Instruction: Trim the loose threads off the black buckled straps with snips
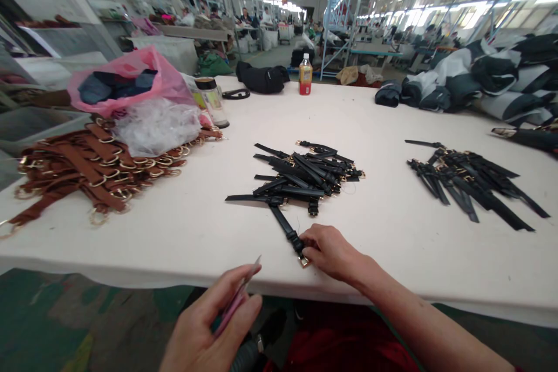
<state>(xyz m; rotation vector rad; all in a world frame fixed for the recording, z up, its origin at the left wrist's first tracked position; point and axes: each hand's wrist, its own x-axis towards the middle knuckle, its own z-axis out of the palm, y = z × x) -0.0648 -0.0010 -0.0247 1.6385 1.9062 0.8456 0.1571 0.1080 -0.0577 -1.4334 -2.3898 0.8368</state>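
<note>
My left hand (209, 325), at the table's front edge, is closed on a slim pink-handled tool (233, 307) with a pointed metal tip; whether it is snips or tweezers I cannot make out. Ahead and to the right, my right hand (329, 250) pinches the buckle end of a black strap (283, 222). Its gold buckle (304, 261) shows just below my fingers, and its far end points toward a heap of similar black buckle straps (300, 174). The fingertips of my right hand are partly hidden behind the strap.
A second bunch of black straps (471, 180) lies to the right. Brown straps with gold rings (96, 163) are heaped left, beside a pink bag (161, 78) and clear plastic (157, 125). A drink bottle (305, 75) and rolled dark bundles (462, 84) stand farther back.
</note>
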